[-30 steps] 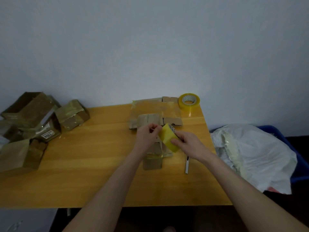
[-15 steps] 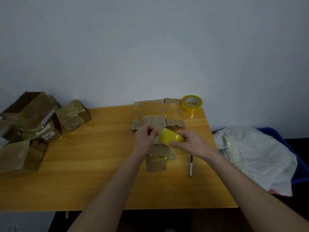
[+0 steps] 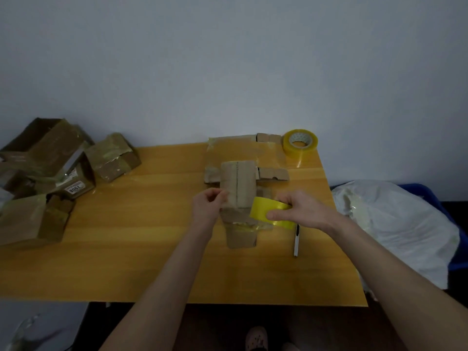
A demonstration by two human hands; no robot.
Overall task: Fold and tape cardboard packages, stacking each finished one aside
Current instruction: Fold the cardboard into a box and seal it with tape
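Right hand (image 3: 304, 211) is drawing its gripped tape roll (image 3: 260, 211) rightward | left hand (image 3: 206, 207) is pinching edge of cardboard package (image 3: 238, 181) | strip is risking wrinkling if slack.

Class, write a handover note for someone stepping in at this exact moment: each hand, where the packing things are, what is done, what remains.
Left hand: fingers curled at the left edge of the cardboard package; what they pinch is unclear.
Right hand: grips the yellow tape roll at the package's right side.
Package lies mid-table, flattened cardboard behind it; spare tape roll at the back right corner; slim tool near the right hand.
Done: taped packages piled at the left end.
Left: tape this one, stack it aside.
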